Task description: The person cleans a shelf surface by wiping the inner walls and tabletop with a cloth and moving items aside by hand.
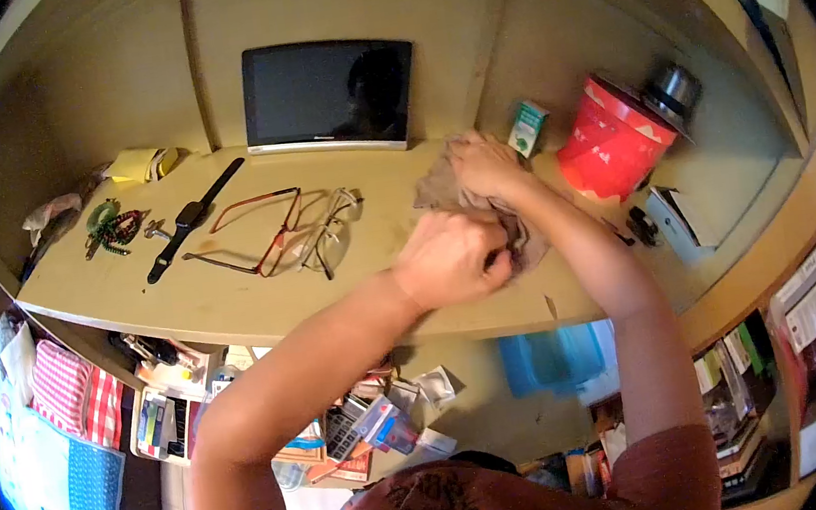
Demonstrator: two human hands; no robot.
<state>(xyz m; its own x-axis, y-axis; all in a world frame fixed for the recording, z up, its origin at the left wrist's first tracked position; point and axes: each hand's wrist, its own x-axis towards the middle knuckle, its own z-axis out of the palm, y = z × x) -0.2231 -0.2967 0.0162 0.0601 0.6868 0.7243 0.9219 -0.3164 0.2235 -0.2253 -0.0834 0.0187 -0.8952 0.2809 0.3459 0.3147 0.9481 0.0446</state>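
Observation:
A crumpled grey-brown cloth (435, 186) lies bunched on the desk, right of the monitor. My right hand (488, 165) grips its far part, with the fingers bent down onto the fabric. Closer to the front edge, my left hand (458, 254) is closed in a fist against the cloth's near side; its fingertips are hidden. Just beyond my right hand stands a small green and white box (527, 127). Left of my hands lie clear-lensed glasses (330, 232) and red-framed glasses (276, 245).
A monitor (327, 93) stands at the back. To the left lie a black smartwatch (190, 214), beaded bracelets (113, 228) and a yellow packet (141, 165). A red bucket (613, 141) stands right. Below are an open drawer (168, 423), jumbled items and a blue container (551, 360).

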